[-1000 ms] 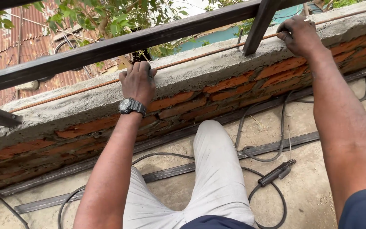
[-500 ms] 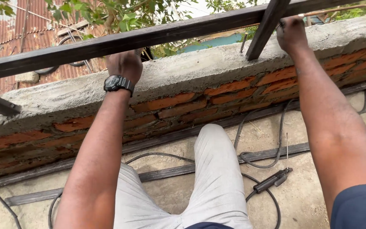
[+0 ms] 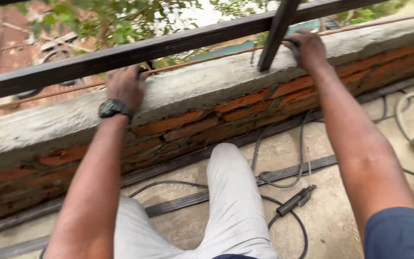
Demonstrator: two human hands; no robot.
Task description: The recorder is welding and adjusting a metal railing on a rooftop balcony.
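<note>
on the floor below the brick wall [image 3: 245,103] lie a flat dark metal bar [image 3: 245,184] running along the wall's foot, a looping black cable [image 3: 283,180] and a black electrode holder [image 3: 295,201] near the person's pale-trousered knee [image 3: 231,192]; a pale hose [image 3: 408,124] curls at the right edge. a thin rusty rod [image 3: 202,61] runs along the far edge of the wall's cement top. the dark horizontal rail [image 3: 168,48] hangs above that top, and a dark upright post [image 3: 276,33] slants down from it to the cement, crossing in front of the right hand [image 3: 307,48], whose fingers curl about the post's lower end. the left hand [image 3: 125,84], a black watch [image 3: 115,108] on its wrist, rests on the far edge of the cement top under the rail, fingers bent; whether it grips anything cannot be told. against half a second ago, both hands sit at much the same spots, while the view has tilted and the wall slopes more steeply.
</note>
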